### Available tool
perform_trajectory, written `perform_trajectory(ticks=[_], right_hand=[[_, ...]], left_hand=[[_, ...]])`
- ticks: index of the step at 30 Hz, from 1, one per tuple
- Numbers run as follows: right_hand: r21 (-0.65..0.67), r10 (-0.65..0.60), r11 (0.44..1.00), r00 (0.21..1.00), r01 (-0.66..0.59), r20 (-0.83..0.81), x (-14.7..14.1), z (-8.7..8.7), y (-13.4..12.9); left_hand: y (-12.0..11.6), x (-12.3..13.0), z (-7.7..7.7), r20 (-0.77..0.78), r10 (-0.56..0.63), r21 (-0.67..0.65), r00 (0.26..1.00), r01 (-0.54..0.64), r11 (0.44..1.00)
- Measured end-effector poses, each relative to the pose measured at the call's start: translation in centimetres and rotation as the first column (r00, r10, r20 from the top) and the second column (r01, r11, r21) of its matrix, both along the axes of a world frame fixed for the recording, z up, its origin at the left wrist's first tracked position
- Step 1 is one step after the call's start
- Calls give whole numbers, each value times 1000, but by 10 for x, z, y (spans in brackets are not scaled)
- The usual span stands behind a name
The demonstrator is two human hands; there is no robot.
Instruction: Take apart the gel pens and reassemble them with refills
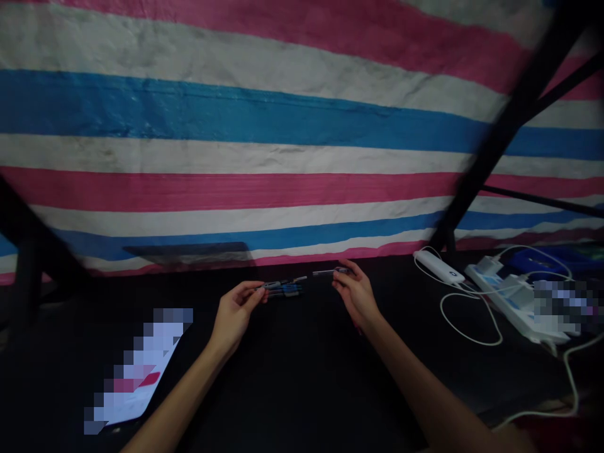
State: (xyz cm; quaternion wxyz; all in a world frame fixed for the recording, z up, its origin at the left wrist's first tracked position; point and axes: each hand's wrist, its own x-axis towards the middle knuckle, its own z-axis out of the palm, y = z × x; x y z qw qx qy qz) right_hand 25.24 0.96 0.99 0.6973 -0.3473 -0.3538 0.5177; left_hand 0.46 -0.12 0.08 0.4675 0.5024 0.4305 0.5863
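- Pens (285, 289), a small bunch, slender, grey and blue: located over the middle of the table, held in the left hand, lying roughly sideways with their ends towards the right; exact count cannot be told.
- Single pen (323, 273), slim, pale: in the right hand, roughly level, its end directed left towards the bunch; a narrow gap between the two.
- Left hand (234, 314): thumb and fingers pinched on the near end of the bunch.
- Right hand (355, 290): thumb and fingertips grasping the single pen; the remaining fingers partly hidden.
- Table (292, 390), black, beneath both hands.
- Lit screen (158, 362), flat device, slanted, left of the left forearm; much of its face blurred into blocks, a red patch showing near its lower part.
- Power strip (500, 294), white, on the table well to the right of the right hand, plugs seated in it.
- White slim device (438, 266), beside the strip's far end.
- Cable (472, 340), white, looped on the table near the strip.
- Blue article (533, 261), behind the strip; kind cannot be told.
- Striped sheet (264, 192), pink, white and blue, hanging behind the table.
- Black bar (495, 132), slanting, at right, before the sheet.
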Motion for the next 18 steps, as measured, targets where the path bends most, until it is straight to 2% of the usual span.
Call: perform_trajectory(ticks=[7,13,18], right_hand=[[24,57,998,997,-56,-42,-1,-2,0],[17,47,999,998,-47,-34,-1,-3,1],[17,48,999,993,-47,-107,-1,-7,5]], left_hand=[[0,-1,0,14,-9,-3,1000,9,1000],[0,0,0,2,0,-1,1000,0,1000],[1,0,-1,19,-8,-8,1000,8,1000]])
